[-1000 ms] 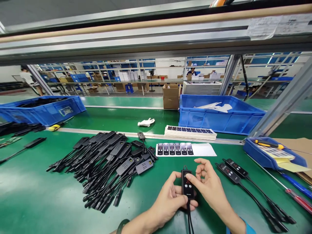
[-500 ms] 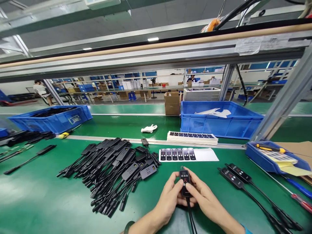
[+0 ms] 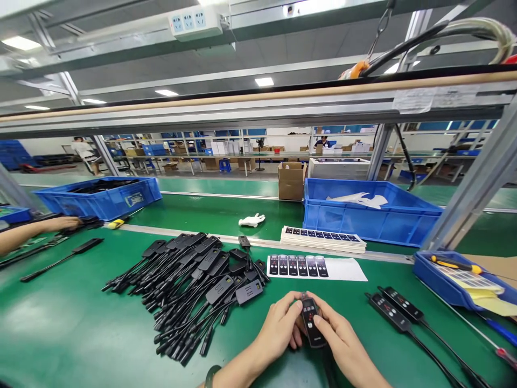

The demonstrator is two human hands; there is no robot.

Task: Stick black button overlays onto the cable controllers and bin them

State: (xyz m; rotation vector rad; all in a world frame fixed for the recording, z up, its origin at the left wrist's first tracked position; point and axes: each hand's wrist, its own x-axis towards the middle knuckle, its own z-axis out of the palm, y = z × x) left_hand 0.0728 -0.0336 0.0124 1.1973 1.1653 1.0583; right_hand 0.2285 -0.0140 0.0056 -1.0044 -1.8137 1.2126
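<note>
Between my two hands, low in the centre of the view, is a black controller (image 3: 313, 323) with a labelled face turned up and a cable running down. My left hand (image 3: 278, 330) grips its left side, thumb near the upper edge. My right hand (image 3: 338, 333) holds the right side, its thumb on the face. Just beyond them lies a white label sheet (image 3: 345, 269) with several black labels. A large pile of black cabled controllers (image 3: 202, 269) is to the left. Two labelled controllers (image 3: 390, 312) lie to the right.
A stack of label sheets (image 3: 323, 245) stands before a blue bin (image 3: 363, 218). A white glove (image 3: 251, 220) lies farther back. On the right is a blue tray (image 3: 428, 275) with a screwdriver. Another person's hand (image 3: 67, 223) reaches in from the left, near another blue bin (image 3: 100, 202).
The controller has tilted in my hands, and my right thumb sits lower relative to my left one. Another person's arm has entered at the left. The camera view has shifted upward.
</note>
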